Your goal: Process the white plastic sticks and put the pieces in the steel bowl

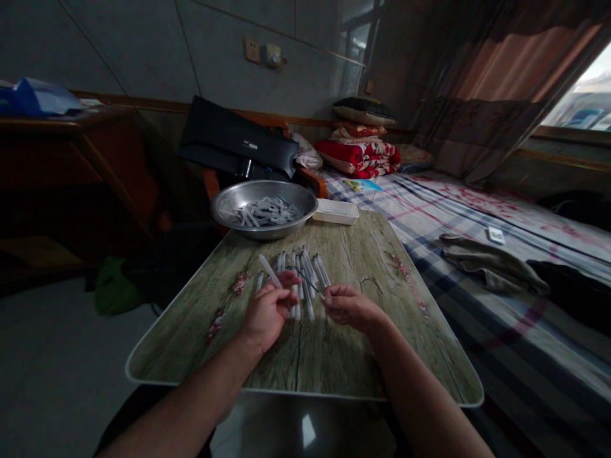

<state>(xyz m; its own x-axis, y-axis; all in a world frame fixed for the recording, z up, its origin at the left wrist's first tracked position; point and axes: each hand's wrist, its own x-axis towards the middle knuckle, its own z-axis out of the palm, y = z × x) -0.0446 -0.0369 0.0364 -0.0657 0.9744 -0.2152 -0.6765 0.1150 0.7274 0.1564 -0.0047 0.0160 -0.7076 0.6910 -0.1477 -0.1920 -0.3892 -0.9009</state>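
My left hand (pixel 272 312) is closed around a translucent white tube (pixel 270 270), which looks like a pen barrel and slants up to the left. In the fingers of my right hand (pixel 351 307) is one end of a thin dark rod (pixel 310 284). The rod reaches left toward the fingertips of my left hand; whether they touch it, I cannot tell. Between and beyond both hands, several similar white tubes (pixel 309 304) with dark ends lie side by side on the wood-patterned table (pixel 353 362). My left hand covers part of this row.
A steel basin (pixel 265 233) full of loose white and dark pieces stands at the table's far edge. Right of it sits a white tray (pixel 337 213). A dark monitor (pixel 233 140) leans behind the basin. The bed (pixel 429 203) borders the table's right side.
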